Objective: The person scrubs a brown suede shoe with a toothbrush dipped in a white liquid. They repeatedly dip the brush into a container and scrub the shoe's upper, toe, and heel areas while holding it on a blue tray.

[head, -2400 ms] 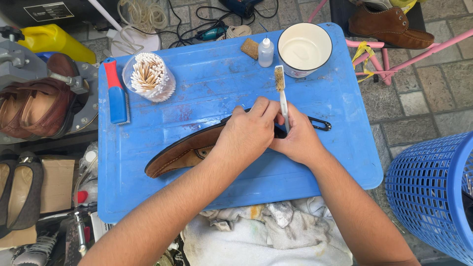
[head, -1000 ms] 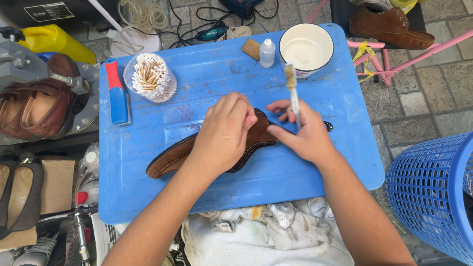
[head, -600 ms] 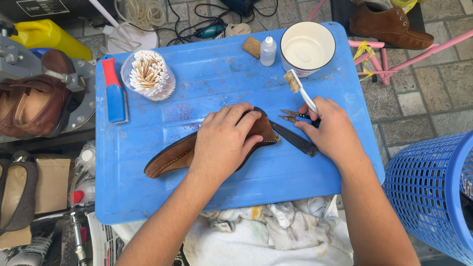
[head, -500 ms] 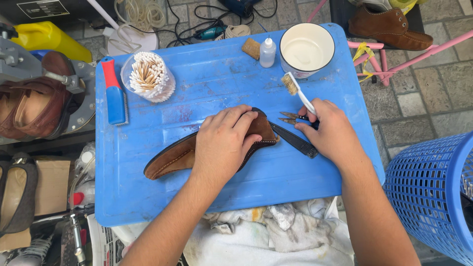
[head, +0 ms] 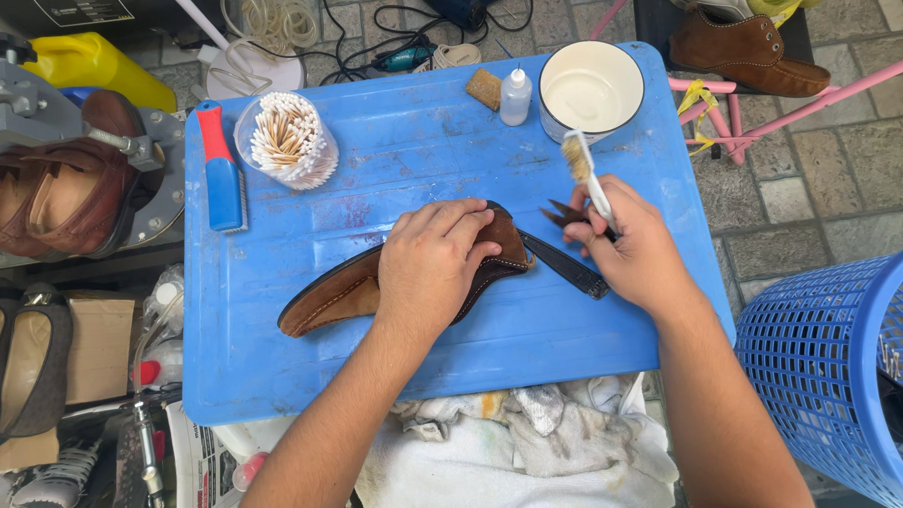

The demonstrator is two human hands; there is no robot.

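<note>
**Brush up, shoe pinned flat on the blue board**

I am pressing my left hand (head: 437, 259) down on the brown suede shoe (head: 353, 292), palm over its heel end, fingers spread and lying across the top rather than curled around it. The shoe is lying on its side near the middle of the blue board (head: 282, 376), its toe pointing toward my left, the pale stitched edge showing along the sole.

My right hand (head: 632, 249) is gripping a small white-handled brush (head: 585, 179), fingers clenched around the handle, the bristle end sticking up and tilted toward the white bowl (head: 591, 89). The bristles are hanging just short of the bowl's near rim, not touching it. Under that same hand I am also holding some dark, pointed bit against my fingers; I cannot tell what it is. A dark strap (head: 564, 268) is running from the shoe's heel out beneath my right hand.

Around the far edge of the board: a small squeeze bottle (head: 514, 96) just beside the bowl, a tan block (head: 485, 88) next to it, a clear cup of cotton swabs (head: 287, 141), and a red and blue brush (head: 222, 169) lying to its left. A crumpled white rag (head: 527, 442) is lying at the near edge, and a blue mesh basket (head: 828, 367) is standing at my right.
</note>
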